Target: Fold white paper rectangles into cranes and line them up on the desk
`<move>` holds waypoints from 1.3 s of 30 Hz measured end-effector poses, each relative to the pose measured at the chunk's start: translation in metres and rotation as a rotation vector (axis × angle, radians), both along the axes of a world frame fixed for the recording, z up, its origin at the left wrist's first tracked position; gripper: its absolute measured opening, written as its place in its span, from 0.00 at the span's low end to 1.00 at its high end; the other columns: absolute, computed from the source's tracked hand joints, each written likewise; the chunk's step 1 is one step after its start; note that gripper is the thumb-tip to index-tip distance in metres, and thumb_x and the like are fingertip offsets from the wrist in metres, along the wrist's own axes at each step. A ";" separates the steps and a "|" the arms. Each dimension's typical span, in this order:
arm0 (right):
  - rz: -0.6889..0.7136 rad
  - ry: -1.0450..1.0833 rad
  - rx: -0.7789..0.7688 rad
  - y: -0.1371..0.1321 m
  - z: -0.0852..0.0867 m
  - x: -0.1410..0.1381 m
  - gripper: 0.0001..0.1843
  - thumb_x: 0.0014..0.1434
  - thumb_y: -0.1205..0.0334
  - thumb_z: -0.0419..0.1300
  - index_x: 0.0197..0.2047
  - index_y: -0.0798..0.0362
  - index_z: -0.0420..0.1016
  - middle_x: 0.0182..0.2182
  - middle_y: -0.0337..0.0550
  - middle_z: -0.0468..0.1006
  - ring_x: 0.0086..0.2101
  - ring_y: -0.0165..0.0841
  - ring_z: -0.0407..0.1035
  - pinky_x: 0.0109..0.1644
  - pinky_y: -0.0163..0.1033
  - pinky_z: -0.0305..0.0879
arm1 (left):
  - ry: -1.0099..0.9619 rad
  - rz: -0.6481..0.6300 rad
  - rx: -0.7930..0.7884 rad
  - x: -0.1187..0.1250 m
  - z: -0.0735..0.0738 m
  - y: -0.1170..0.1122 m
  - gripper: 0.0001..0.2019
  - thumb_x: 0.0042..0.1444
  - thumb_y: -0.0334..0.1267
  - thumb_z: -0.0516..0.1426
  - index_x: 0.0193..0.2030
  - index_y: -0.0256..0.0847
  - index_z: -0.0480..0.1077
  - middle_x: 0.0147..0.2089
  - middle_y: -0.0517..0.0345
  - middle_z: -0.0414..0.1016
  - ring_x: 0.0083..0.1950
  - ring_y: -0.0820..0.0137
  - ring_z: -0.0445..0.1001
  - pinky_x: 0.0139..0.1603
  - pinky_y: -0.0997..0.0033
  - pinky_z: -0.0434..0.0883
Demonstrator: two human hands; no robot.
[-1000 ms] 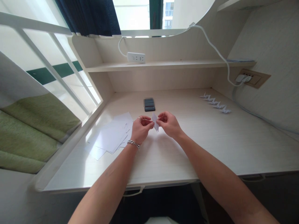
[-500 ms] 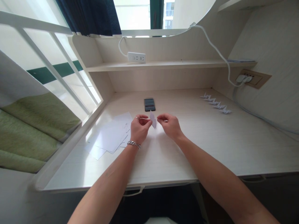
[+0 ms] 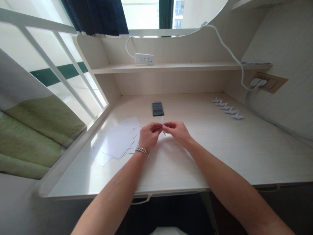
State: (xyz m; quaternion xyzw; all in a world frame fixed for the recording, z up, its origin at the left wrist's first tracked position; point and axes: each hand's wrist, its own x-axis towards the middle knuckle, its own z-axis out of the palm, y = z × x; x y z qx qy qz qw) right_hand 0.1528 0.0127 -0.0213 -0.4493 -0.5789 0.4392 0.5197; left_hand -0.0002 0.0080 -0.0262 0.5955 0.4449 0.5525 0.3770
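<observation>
Between my two hands, just above the desk, is a small piece of folded white paper, turned nearly edge-on. My left hand, with a ring and a chain bracelet, pinches it from the left. My right hand pinches it from the right, fingertips close against those of the left. Fingers cover the paper's middle; only its upper tip and lower end show. Several folded paper cranes stand in a slanting row at the back right of the desk.
Loose white paper sheets lie overlapping on the desk, left of my hands. A dark phone-like object, partly pixelated, lies beyond them. On the shelf sits a white power strip. A white cable hangs to the wall socket.
My right hand has closed in on the folded paper and now pinches it too. The paper has turned from showing its face to nearly edge-on. The view has shifted slightly.
</observation>
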 end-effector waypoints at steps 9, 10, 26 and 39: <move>0.031 0.084 -0.083 0.002 0.001 0.001 0.14 0.48 0.54 0.67 0.33 0.57 0.80 0.29 0.45 0.80 0.32 0.34 0.73 0.39 0.41 0.72 | 0.028 -0.016 0.015 -0.001 0.003 0.000 0.11 0.47 0.37 0.65 0.39 0.38 0.78 0.37 0.50 0.81 0.39 0.64 0.79 0.44 0.64 0.75; 0.050 0.118 -0.104 0.001 0.002 0.000 0.13 0.47 0.55 0.67 0.33 0.57 0.81 0.29 0.44 0.80 0.32 0.34 0.73 0.40 0.42 0.72 | 0.006 0.006 0.015 -0.001 0.003 0.000 0.13 0.46 0.37 0.66 0.40 0.38 0.77 0.37 0.50 0.81 0.39 0.65 0.79 0.43 0.65 0.75; 0.167 0.250 -0.251 -0.007 0.020 0.008 0.09 0.41 0.65 0.68 0.30 0.55 0.80 0.25 0.40 0.79 0.28 0.31 0.74 0.35 0.39 0.73 | -0.257 -0.189 -0.284 -0.002 0.015 -0.002 0.11 0.39 0.35 0.67 0.31 0.36 0.75 0.29 0.55 0.78 0.31 0.70 0.76 0.37 0.66 0.74; 0.173 0.212 -0.213 -0.008 0.020 0.008 0.10 0.42 0.61 0.69 0.28 0.56 0.77 0.25 0.41 0.77 0.28 0.32 0.73 0.37 0.41 0.73 | -0.231 -0.207 -0.248 -0.002 0.014 -0.003 0.06 0.39 0.31 0.65 0.27 0.36 0.76 0.27 0.57 0.77 0.31 0.72 0.75 0.37 0.68 0.74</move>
